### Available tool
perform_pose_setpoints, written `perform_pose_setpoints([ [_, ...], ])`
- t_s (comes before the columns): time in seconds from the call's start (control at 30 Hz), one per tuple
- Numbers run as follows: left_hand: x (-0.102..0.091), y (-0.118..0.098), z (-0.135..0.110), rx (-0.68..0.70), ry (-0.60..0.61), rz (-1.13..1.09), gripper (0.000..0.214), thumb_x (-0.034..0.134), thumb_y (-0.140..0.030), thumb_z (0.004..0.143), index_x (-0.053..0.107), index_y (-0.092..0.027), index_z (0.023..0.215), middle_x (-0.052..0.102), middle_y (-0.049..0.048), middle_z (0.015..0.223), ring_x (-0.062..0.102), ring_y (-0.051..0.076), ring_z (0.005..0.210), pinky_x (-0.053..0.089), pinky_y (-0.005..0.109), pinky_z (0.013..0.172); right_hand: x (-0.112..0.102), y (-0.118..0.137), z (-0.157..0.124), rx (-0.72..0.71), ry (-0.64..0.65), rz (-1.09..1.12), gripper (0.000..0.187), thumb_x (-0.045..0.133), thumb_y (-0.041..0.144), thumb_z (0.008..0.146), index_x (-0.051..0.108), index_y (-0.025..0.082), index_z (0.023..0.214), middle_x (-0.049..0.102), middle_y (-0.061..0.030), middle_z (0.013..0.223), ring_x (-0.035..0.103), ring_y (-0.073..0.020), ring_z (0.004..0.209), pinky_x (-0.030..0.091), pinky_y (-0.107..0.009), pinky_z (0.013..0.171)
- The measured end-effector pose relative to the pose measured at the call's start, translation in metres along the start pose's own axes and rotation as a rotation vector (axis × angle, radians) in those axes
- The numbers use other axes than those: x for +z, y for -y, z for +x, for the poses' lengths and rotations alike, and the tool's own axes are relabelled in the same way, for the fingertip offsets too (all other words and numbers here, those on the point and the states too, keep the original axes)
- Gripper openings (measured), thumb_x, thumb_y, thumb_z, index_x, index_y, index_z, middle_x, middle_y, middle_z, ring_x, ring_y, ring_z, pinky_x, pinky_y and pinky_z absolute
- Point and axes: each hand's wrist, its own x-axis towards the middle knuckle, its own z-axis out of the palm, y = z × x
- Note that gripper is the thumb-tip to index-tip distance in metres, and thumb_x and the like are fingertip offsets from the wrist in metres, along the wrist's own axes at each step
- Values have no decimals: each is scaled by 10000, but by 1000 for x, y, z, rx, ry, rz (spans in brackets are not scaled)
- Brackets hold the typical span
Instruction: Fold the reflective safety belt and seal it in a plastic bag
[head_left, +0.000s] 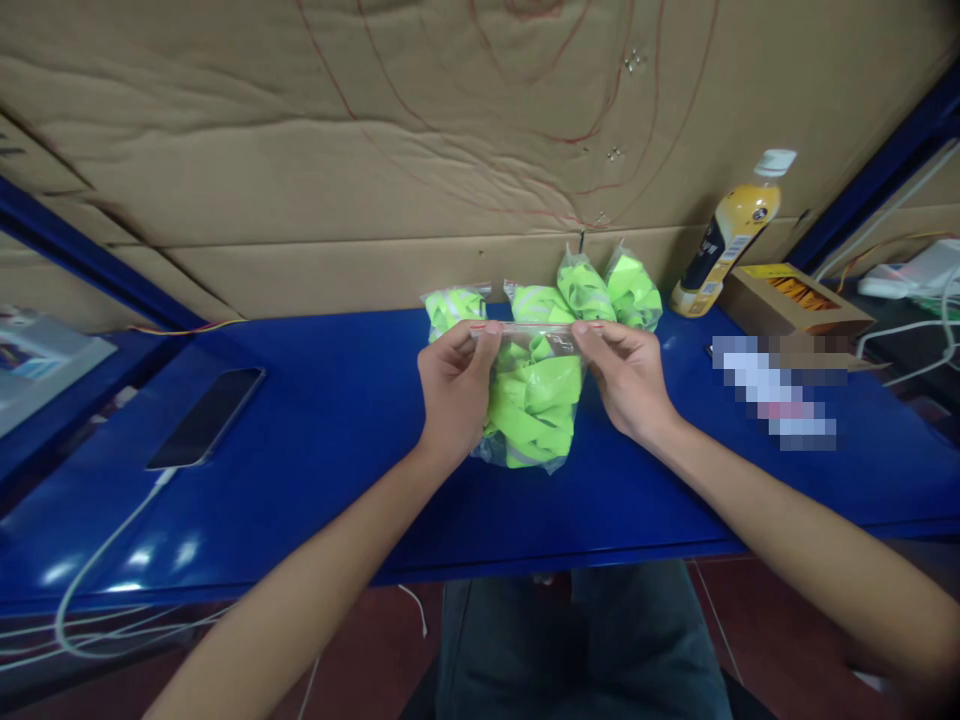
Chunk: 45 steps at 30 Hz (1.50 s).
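Observation:
A clear plastic bag (534,405) stuffed with bright green fabric stands upright over the blue shelf (337,450). My left hand (455,385) pinches the left end of the bag's top strip. At the strip's right end, my right hand (626,375) pinches it between thumb and fingers. Both hands are closed on the bag. Behind it, against the cardboard wall, lie several more filled bags of green fabric (585,290).
A dark phone (206,417) with a white cable (97,560) lies at the left. A yellow drink bottle (724,240) and an open cardboard box (795,300) stand at the back right, with white cables (911,330) beyond. My knees show below the shelf edge.

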Motion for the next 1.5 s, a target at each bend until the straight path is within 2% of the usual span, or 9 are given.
perform_pose_setpoints([
  [0.23,-1,2,3,-101,1,-98,319,884,-535,870,823,-224,837,778,8,750,700,151,669,570,286,680,0,-1,0,8,-12,-12,216,932,508,816,876,303,780,821,3,795,675,-149,698,560,-333,763],
  [0.47,-2,-2,7,-120,-35,-124,309,910,-519,838,831,-222,823,799,24,783,714,160,679,600,297,697,-2,0,-1,100,-39,-4,281,968,554,732,876,301,813,850,-24,901,754,-205,815,613,-361,755],
  [0.6,-1,-1,9,-163,-29,-176,321,911,-524,821,818,-216,804,772,18,757,694,152,663,574,288,674,-4,-1,1,80,-74,-12,278,964,545,739,881,293,823,848,-29,898,748,-201,807,608,-353,729],
  [0.8,-6,5,10,-63,-41,-126,306,914,-466,820,753,-213,762,742,-4,752,665,128,686,542,258,703,-4,0,3,78,-59,-12,263,959,537,749,867,297,809,833,-20,871,746,-201,816,606,-361,740],
  [1.0,-8,6,8,23,-2,-64,234,855,-431,915,789,-223,832,787,17,827,722,148,757,579,279,796,-2,1,2,86,-21,17,197,974,429,725,863,281,790,834,-5,851,728,-164,778,603,-336,776],
  [1.13,-4,5,5,-13,17,-81,164,858,-393,911,834,-232,895,804,23,847,744,161,778,602,289,805,-3,0,2,75,-46,8,167,962,404,726,864,287,794,834,0,858,730,-169,795,603,-340,778],
  [1.3,-5,2,3,-27,37,-50,180,870,-371,901,804,-208,866,812,34,852,754,160,773,594,269,744,-3,-1,4,101,-12,14,204,979,409,690,867,290,814,836,6,872,732,-166,813,609,-345,820],
  [1.5,-3,1,3,-53,78,-67,204,891,-408,886,826,-216,900,817,38,870,758,170,783,613,290,762,-4,-4,3,73,-8,-3,186,978,399,696,868,290,800,832,3,844,727,-165,798,587,-334,800],
])
